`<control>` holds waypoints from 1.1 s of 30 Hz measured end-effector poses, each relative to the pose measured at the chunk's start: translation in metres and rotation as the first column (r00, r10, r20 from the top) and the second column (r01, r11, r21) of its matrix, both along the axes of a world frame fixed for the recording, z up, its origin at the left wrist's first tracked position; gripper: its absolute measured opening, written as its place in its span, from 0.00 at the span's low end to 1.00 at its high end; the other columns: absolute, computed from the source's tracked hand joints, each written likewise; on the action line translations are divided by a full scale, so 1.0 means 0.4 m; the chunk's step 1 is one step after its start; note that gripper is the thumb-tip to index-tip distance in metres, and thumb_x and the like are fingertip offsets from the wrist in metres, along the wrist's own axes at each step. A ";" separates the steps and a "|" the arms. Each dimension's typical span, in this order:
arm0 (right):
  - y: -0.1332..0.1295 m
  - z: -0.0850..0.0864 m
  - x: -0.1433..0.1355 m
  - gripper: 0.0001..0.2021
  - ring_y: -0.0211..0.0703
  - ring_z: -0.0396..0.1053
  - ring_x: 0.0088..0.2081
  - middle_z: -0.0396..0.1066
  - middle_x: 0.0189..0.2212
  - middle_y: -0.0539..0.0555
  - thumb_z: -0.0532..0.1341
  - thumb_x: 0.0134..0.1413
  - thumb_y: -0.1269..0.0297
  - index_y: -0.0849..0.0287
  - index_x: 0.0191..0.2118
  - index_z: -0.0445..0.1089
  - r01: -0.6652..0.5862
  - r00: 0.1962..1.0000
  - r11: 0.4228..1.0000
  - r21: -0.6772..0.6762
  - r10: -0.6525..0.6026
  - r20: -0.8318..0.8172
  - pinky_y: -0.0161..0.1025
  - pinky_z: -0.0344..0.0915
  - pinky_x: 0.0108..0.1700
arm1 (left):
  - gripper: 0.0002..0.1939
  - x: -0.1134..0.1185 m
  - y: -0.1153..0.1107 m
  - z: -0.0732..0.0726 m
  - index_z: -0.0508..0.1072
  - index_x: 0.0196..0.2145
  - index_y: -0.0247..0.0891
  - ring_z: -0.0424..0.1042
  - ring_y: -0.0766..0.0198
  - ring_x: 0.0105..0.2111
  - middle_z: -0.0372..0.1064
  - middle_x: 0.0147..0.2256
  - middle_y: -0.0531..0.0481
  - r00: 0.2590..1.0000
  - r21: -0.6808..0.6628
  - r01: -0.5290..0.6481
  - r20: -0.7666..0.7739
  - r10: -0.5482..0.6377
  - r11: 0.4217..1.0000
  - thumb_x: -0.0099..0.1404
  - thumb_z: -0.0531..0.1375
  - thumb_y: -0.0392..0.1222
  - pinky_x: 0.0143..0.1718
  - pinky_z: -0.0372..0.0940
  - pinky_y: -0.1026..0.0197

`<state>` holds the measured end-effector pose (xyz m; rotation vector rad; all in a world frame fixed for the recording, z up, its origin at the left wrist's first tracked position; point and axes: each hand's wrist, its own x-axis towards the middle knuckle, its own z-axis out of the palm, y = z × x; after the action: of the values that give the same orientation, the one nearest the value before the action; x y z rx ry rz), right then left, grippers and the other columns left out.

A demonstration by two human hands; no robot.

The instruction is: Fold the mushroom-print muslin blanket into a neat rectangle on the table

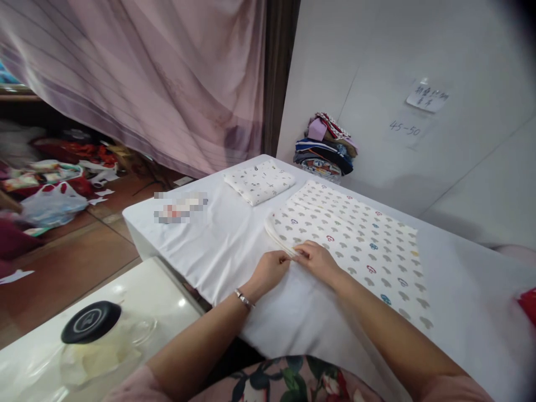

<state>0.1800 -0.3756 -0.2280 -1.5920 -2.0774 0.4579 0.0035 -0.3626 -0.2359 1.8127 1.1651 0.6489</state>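
Observation:
A white cloth with grey and coloured mushroom-like prints [355, 229] lies spread on the white-covered table [218, 229]. My left hand [270, 272] pinches the near left edge of this cloth, its fingers pressed together. Right beside it, my right hand [318, 261] pinches the same pale bound edge, with the fingertips of both hands almost touching. The edge curves up and away to the left from my fingers. Behind, a folded white cloth with small dark prints [259, 181] rests near the table's far corner.
A blurred-out item [180, 208] lies at the table's left. Folded clothes [324, 145] are stacked beyond the far edge. On a lower white surface [25, 357] at the left stands a clear jar with a black lid [91, 322]. Bags [54, 204] lie on the floor by a pink curtain [188, 72].

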 end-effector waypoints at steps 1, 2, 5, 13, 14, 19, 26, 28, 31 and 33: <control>0.004 -0.004 -0.006 0.09 0.39 0.67 0.37 0.69 0.34 0.50 0.57 0.54 0.63 0.53 0.39 0.73 0.002 0.999 1.000 0.007 -0.002 0.035 0.35 0.61 0.38 | 0.06 -0.007 0.010 -0.003 0.71 0.29 0.35 0.70 0.66 0.26 0.70 0.23 0.52 0.997 -0.136 -0.068 0.032 0.073 0.988 0.58 0.54 0.34 0.29 0.64 0.66; 0.008 -0.009 -0.010 0.09 0.39 0.67 0.37 0.70 0.34 0.50 0.56 0.55 0.64 0.53 0.38 0.73 0.011 0.998 1.000 0.013 -0.012 0.064 0.35 0.61 0.38 | 0.05 -0.009 0.019 -0.005 0.70 0.29 0.34 0.70 0.67 0.24 0.69 0.22 0.52 0.990 -0.257 -0.111 0.058 0.130 0.960 0.57 0.55 0.34 0.27 0.64 0.66; 0.021 -0.021 -0.015 0.11 0.38 0.67 0.35 0.69 0.33 0.50 0.53 0.57 0.66 0.53 0.35 0.73 0.043 0.993 0.998 0.043 -0.048 0.107 0.34 0.61 0.37 | 0.03 -0.002 0.037 0.000 0.68 0.30 0.33 0.70 0.68 0.21 0.70 0.25 0.50 0.968 -0.445 -0.127 0.139 0.209 0.887 0.57 0.55 0.33 0.22 0.64 0.67; 0.016 -0.048 -0.024 0.11 0.40 0.67 0.35 0.69 0.32 0.51 0.51 0.57 0.65 0.54 0.35 0.71 0.195 0.981 0.970 0.147 -0.193 -0.025 0.35 0.62 0.38 | 0.04 0.011 0.063 -0.003 0.69 0.27 0.35 0.67 0.70 0.19 0.68 0.20 0.53 0.974 -0.187 -0.214 0.033 0.224 0.959 0.57 0.56 0.37 0.22 0.58 0.69; 0.013 -0.050 -0.027 0.11 0.40 0.67 0.36 0.69 0.32 0.51 0.51 0.58 0.65 0.53 0.35 0.71 0.204 0.979 0.968 0.149 -0.205 -0.009 0.35 0.62 0.38 | 0.05 0.011 0.064 -0.006 0.69 0.26 0.36 0.66 0.70 0.19 0.66 0.19 0.54 0.974 -0.131 -0.222 0.016 0.226 0.966 0.57 0.56 0.39 0.22 0.57 0.68; 0.005 -0.048 -0.046 0.11 0.39 0.67 0.37 0.69 0.34 0.51 0.51 0.60 0.64 0.53 0.32 0.70 0.196 0.966 0.968 0.158 -0.218 0.137 0.33 0.61 0.37 | 0.14 0.011 0.076 -0.003 0.68 0.21 0.36 0.63 0.68 0.18 0.64 0.15 0.53 0.970 -0.092 -0.221 -0.121 0.210 0.971 0.58 0.55 0.48 0.21 0.54 0.67; 0.001 -0.044 -0.064 0.12 0.44 0.65 0.41 0.69 0.35 0.54 0.50 0.60 0.65 0.53 0.35 0.71 0.128 0.933 0.984 0.123 -0.162 0.322 0.35 0.62 0.36 | 0.11 0.015 0.095 0.005 0.68 0.19 0.36 0.61 0.69 0.15 0.63 0.14 0.54 0.970 -0.182 -0.231 -0.120 0.211 0.956 0.55 0.55 0.42 0.19 0.53 0.67; -0.001 -0.042 -0.067 0.13 0.45 0.65 0.42 0.69 0.35 0.55 0.49 0.61 0.65 0.53 0.37 0.71 0.116 0.928 0.985 0.128 -0.154 0.338 0.36 0.62 0.36 | 0.10 0.016 0.104 0.003 0.68 0.19 0.36 0.61 0.69 0.15 0.62 0.13 0.55 0.972 -0.224 -0.229 -0.102 0.211 0.947 0.55 0.56 0.41 0.19 0.53 0.67; -0.003 -0.039 -0.070 0.12 0.46 0.65 0.41 0.68 0.36 0.56 0.50 0.60 0.63 0.54 0.36 0.71 0.102 0.921 0.986 0.129 -0.142 0.362 0.37 0.62 0.36 | 0.08 0.019 0.114 0.004 0.67 0.19 0.35 0.61 0.70 0.15 0.60 0.13 0.55 0.974 -0.256 -0.226 -0.085 0.211 0.940 0.54 0.56 0.38 0.19 0.53 0.67; -0.003 -0.038 -0.072 0.12 0.46 0.65 0.41 0.68 0.36 0.56 0.51 0.60 0.61 0.55 0.34 0.70 0.097 0.916 0.986 0.132 -0.141 0.377 0.37 0.62 0.35 | 0.08 0.021 0.115 0.009 0.67 0.18 0.35 0.60 0.70 0.15 0.60 0.13 0.56 0.973 -0.263 -0.230 -0.075 0.217 0.937 0.53 0.56 0.37 0.19 0.53 0.67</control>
<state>0.1512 -0.3768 -0.2431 -1.8447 -2.2184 -0.0211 0.0118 -0.3167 -0.2325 1.4840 1.4312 0.5478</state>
